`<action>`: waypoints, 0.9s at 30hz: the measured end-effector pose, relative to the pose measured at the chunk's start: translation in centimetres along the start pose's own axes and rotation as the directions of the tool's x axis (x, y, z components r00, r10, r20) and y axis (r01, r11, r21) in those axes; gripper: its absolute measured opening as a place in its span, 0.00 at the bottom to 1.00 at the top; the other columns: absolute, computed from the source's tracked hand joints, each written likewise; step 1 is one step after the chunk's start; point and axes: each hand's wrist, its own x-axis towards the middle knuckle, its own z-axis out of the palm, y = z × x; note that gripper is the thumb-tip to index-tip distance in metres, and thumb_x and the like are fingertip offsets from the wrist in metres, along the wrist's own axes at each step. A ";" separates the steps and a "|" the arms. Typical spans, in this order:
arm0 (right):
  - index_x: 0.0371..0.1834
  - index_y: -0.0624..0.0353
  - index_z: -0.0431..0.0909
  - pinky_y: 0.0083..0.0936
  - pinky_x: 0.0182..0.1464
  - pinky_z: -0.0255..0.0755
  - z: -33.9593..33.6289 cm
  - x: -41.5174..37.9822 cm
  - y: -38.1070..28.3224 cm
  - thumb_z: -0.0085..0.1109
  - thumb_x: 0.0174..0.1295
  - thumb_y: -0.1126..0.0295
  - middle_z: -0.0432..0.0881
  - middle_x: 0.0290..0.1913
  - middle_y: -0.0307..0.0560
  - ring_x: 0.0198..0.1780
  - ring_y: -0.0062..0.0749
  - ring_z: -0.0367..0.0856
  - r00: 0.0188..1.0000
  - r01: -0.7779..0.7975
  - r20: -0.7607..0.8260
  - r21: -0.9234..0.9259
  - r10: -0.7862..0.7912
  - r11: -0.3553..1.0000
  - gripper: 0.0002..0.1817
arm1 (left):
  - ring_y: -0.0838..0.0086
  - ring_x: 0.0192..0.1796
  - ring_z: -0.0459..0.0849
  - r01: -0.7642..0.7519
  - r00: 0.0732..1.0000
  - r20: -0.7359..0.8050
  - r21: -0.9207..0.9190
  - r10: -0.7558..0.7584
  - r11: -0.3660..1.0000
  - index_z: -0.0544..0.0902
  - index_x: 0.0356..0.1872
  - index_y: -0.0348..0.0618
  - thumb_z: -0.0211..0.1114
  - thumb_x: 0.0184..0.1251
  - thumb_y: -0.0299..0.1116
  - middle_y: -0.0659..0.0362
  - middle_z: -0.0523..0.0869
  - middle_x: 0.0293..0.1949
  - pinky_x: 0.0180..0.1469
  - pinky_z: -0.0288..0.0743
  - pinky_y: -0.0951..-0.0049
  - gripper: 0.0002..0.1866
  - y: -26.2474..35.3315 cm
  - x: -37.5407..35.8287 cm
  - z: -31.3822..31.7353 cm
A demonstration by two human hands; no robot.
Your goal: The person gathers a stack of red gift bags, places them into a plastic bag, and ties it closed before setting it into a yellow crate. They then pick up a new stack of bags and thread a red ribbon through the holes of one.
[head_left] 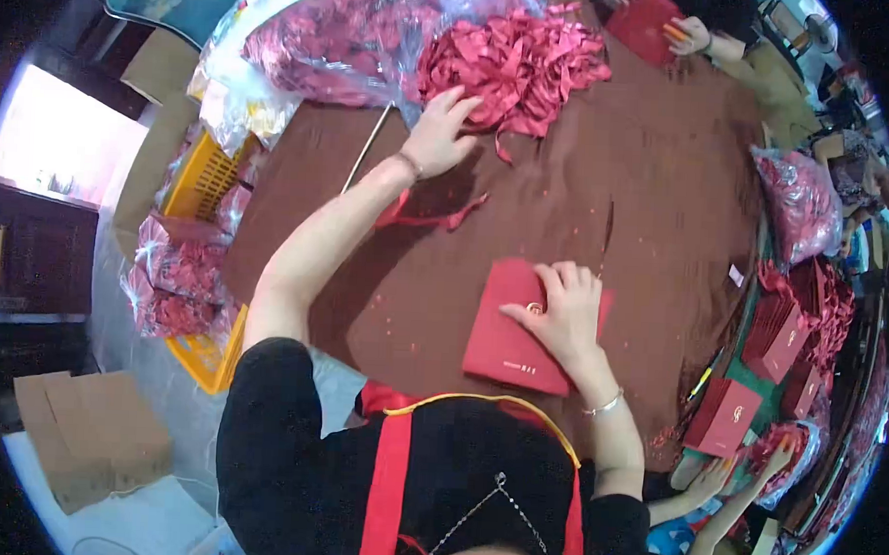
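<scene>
Brown cloth (655,217) spreads beneath a heap of red ribbons (513,67), beside a clear plastic bag (336,40). My left hand (441,134), loosely open, reaches the heap's near edge; my right hand (565,308), fingers bent but unclenched, lies on the red printed folder (497,329) nearest me.
</scene>
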 end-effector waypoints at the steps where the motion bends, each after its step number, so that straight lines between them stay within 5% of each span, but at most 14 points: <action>1: 0.41 0.56 0.75 0.35 0.44 0.59 0.0 0.0 0.1 0.66 0.37 0.44 0.71 0.37 0.43 0.41 0.38 0.68 1.000 -0.006 -0.005 0.028 0.006 1.000 0.32 | 0.46 0.64 0.58 0.040 0.999 0.015 0.121 -0.043 0.992 0.65 0.60 0.44 0.60 0.50 0.36 0.40 0.61 0.62 0.65 0.55 0.56 0.32 -1.4 2.5 1.0; 2: 0.41 0.56 0.75 0.35 0.45 0.60 0.3 -0.2 0.3 0.68 0.36 0.45 0.71 0.38 0.43 0.42 0.38 0.68 0.999 -0.033 0.005 0.052 0.033 0.998 0.32 | 0.43 0.65 0.55 0.084 0.995 0.023 0.238 -0.093 0.968 0.62 0.62 0.45 0.59 0.48 0.36 0.38 0.58 0.63 0.66 0.53 0.53 0.35 -2.5 5.0 1.7; 3: 0.41 0.55 0.75 0.36 0.46 0.61 0.4 -0.5 0.5 0.70 0.34 0.46 0.71 0.38 0.44 0.43 0.38 0.69 0.998 -0.060 0.019 0.075 0.059 0.995 0.33 | 0.40 0.66 0.52 0.233 0.946 0.112 0.420 -0.305 0.877 0.56 0.65 0.46 0.58 0.46 0.37 0.37 0.55 0.64 0.66 0.50 0.48 0.39 -2.5 7.4 1.1; 5: 0.42 0.55 0.75 0.36 0.45 0.60 0.5 -0.6 0.5 0.69 0.36 0.45 0.71 0.38 0.43 0.42 0.38 0.68 0.999 -0.022 -0.028 0.087 0.025 0.996 0.32 | 0.39 0.69 0.44 0.520 0.771 0.115 0.457 -0.627 0.722 0.44 0.69 0.50 0.57 0.48 0.43 0.40 0.47 0.69 0.68 0.44 0.49 0.46 -4.5 11.2 0.7; 8: 0.42 0.56 0.75 0.36 0.46 0.60 0.6 -0.7 0.8 0.69 0.36 0.46 0.71 0.39 0.43 0.43 0.37 0.68 0.999 -0.031 -0.031 0.126 0.036 0.991 0.32 | 0.46 0.71 0.40 0.608 0.724 -0.114 0.571 -0.680 0.551 0.42 0.70 0.52 0.57 0.50 0.47 0.43 0.45 0.70 0.70 0.38 0.53 0.47 -5.7 14.0 -1.9; 11: 0.42 0.57 0.75 0.34 0.45 0.60 0.7 -0.4 0.9 0.69 0.36 0.46 0.71 0.39 0.43 0.42 0.37 0.68 0.999 -0.039 -0.021 0.166 0.043 0.985 0.33 | 0.48 0.69 0.54 0.717 0.678 -0.174 0.374 -0.714 0.588 0.45 0.70 0.62 0.61 0.46 0.43 0.41 0.45 0.69 0.67 0.53 0.54 0.48 -9.3 14.9 -0.2; 13: 0.43 0.56 0.75 0.34 0.45 0.61 0.6 -0.5 0.9 0.71 0.34 0.48 0.71 0.39 0.43 0.42 0.37 0.68 0.998 -0.049 -0.022 0.174 0.054 0.984 0.33 | 0.48 0.64 0.65 0.667 0.685 -0.079 0.467 -0.724 0.581 0.49 0.69 0.65 0.59 0.47 0.41 0.42 0.51 0.68 0.63 0.61 0.56 0.44 -9.9 14.9 0.2; 14: 0.43 0.56 0.75 0.33 0.45 0.61 0.6 -0.5 1.0 0.72 0.33 0.49 0.71 0.39 0.43 0.42 0.37 0.68 0.999 -0.042 -0.022 0.185 0.047 0.982 0.33 | 0.48 0.57 0.73 0.634 0.707 -0.065 0.500 -0.704 0.590 0.54 0.68 0.62 0.58 0.49 0.39 0.42 0.62 0.64 0.59 0.67 0.57 0.41 -9.6 15.1 0.0; 17: 0.43 0.56 0.75 0.34 0.45 0.61 0.8 -0.7 1.1 0.73 0.32 0.50 0.71 0.40 0.43 0.42 0.37 0.68 0.998 -0.057 -0.029 0.199 0.064 0.978 0.34 | 0.55 0.55 0.76 0.567 0.753 0.035 0.471 -0.657 0.675 0.69 0.58 0.54 0.55 0.51 0.36 0.47 0.76 0.53 0.54 0.71 0.56 0.27 -11.8 15.6 0.1; 21: 0.43 0.56 0.75 0.34 0.44 0.60 0.7 -0.7 1.2 0.70 0.35 0.46 0.70 0.38 0.42 0.42 0.36 0.68 0.998 -0.040 -0.043 0.203 0.050 0.978 0.34 | 0.51 0.47 0.80 0.421 0.896 -0.085 0.467 -0.435 0.778 0.77 0.45 0.44 0.51 0.55 0.28 0.44 0.81 0.43 0.47 0.75 0.55 0.16 -11.0 14.0 0.6; 23: 0.43 0.56 0.75 0.34 0.45 0.59 0.7 -0.7 1.1 0.69 0.36 0.45 0.70 0.39 0.42 0.43 0.36 0.67 0.998 -0.047 -0.037 0.193 0.055 0.980 0.34 | 0.53 0.45 0.80 0.367 0.895 0.027 0.525 -0.445 0.768 0.77 0.42 0.46 0.53 0.53 0.28 0.45 0.80 0.42 0.46 0.74 0.53 0.14 -9.9 13.2 0.6; 27: 0.42 0.56 0.76 0.33 0.46 0.61 0.6 -0.8 1.0 0.73 0.31 0.49 0.72 0.40 0.42 0.43 0.37 0.68 0.997 -0.057 -0.039 0.195 0.066 0.979 0.34 | 0.51 0.39 0.81 0.105 0.968 0.155 0.472 -0.200 0.875 0.79 0.35 0.46 0.53 0.55 0.30 0.46 0.80 0.36 0.39 0.76 0.54 0.08 -7.0 9.1 2.0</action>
